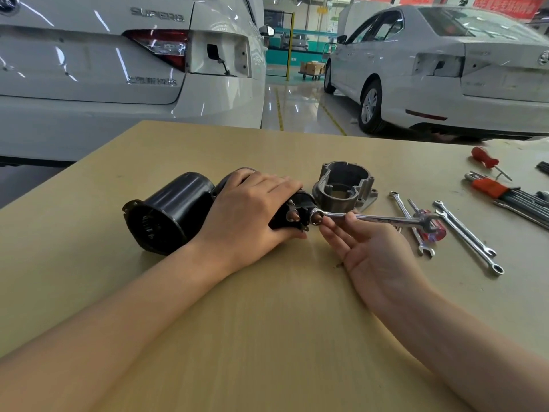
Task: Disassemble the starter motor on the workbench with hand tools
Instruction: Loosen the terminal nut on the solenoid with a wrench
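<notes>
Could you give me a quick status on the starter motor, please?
Left hand grips solenoid. Right hand pinches wrench, ring end on terminal nut. Nothing obstructing.

Left hand [249, 215] curled palm-down, right hand [371, 251] palm-up, fingers [332, 233] pinching

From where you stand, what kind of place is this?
Probably a car repair or training workshop: two white sedans parked on a glossy floor, and a workbench holding combination wrenches and a dismantled starter motor.
</notes>
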{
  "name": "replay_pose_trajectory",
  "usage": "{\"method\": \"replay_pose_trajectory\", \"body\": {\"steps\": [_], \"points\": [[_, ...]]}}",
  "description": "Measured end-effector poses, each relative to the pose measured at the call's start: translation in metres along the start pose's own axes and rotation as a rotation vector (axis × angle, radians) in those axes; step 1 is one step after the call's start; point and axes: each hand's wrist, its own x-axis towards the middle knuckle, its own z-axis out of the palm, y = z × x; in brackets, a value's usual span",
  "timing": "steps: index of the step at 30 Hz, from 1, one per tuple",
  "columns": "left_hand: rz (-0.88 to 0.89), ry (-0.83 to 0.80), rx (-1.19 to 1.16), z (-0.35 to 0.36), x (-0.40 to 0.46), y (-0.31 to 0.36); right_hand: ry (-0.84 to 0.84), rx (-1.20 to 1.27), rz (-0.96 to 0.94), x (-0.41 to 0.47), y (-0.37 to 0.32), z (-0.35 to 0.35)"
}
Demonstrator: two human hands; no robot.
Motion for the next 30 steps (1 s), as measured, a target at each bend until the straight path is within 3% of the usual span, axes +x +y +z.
{"method": "replay_pose_trajectory", "body": {"steps": [9,17,20,25,30], "points": [[0.009,0.023,0.001,0.001,0.001,0.000,-0.037,-0.088,-0.037,0.005,-0.006,-0.003],[0.022,0.025,-0.014,0.001,0.000,0.000,-0.224,-0.774,-0.680,0.009,-0.005,0.013],[0.025,0.020,-0.020,0.002,0.000,-0.001,-0.314,-0.963,-0.799,0.010,0.002,0.018],[0.002,0.000,-0.044,0.002,0.001,-0.003,-0.357,-0.851,-0.718,0.006,0.002,0.017],[0.002,-0.035,-0.052,0.001,0.001,-0.002,-0.248,-0.630,-0.555,0.001,-0.001,0.015]]}}
